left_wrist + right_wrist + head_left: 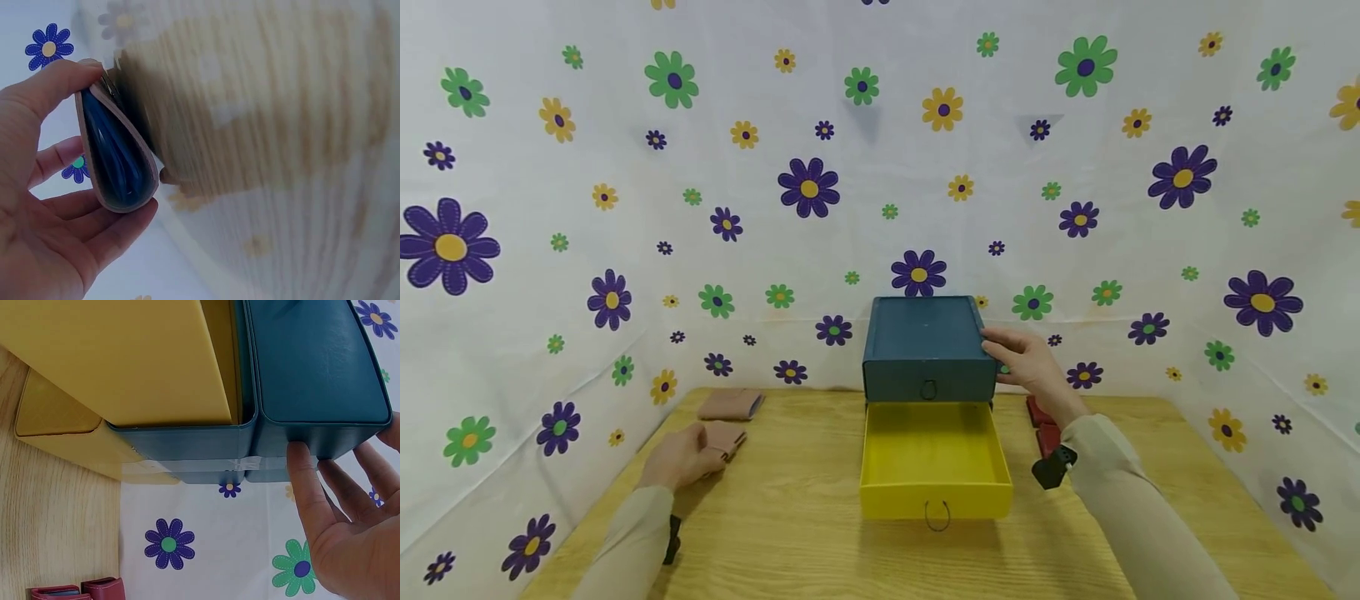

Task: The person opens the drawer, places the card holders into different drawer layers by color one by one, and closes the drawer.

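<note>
At the left of the table my left hand (679, 457) holds a pinkish-tan folded wallet (724, 439). The left wrist view shows its blue inner sleeves, with the thumb on the upper edge of the wallet (119, 150) and fingers beneath. A second tan wallet (730, 404) lies just behind it. My right hand (1026, 360) rests against the right side of the blue upper drawer box (928, 333), its thumb and fingers spread in the right wrist view. Below that box a yellow drawer (934, 500) stands pulled out, a thin loop handle on its front.
Red wallets (1047, 437) lie right of the drawer unit, partly hidden by my right forearm. In the right wrist view, a yellow box (59, 415) adjoins the unit, with clear tape across the sides. A flower-printed white cloth (865, 233) surrounds the wooden table (790, 500).
</note>
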Motion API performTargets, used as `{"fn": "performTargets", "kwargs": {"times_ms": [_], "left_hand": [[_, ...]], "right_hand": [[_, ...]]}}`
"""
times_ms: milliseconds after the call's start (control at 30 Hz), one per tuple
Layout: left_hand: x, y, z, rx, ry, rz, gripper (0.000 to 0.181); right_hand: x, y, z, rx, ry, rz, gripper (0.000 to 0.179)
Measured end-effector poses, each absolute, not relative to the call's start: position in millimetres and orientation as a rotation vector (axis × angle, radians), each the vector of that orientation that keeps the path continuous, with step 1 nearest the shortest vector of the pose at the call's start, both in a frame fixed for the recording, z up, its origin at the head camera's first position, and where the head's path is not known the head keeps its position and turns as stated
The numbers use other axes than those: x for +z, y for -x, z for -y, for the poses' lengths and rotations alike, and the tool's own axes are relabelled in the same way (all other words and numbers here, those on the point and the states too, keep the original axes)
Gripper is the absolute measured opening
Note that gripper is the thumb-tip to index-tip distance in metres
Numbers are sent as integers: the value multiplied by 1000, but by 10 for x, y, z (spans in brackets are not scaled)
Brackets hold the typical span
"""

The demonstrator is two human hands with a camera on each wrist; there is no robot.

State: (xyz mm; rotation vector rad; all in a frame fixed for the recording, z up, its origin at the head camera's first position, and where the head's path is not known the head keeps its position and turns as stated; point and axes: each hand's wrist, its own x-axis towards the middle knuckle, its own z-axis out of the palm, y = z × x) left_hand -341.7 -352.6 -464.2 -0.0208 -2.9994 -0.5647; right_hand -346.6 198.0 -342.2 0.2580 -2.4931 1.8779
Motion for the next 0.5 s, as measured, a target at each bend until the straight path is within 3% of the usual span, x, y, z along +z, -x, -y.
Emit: {"fn": "performTargets", "kwargs": {"times_ms": [500], "left_hand": [[-4538,3318,3278,-831,90,2884,45]], "right_hand": [[-3404,3451,-1978,1894,-249,2498,50]]}}
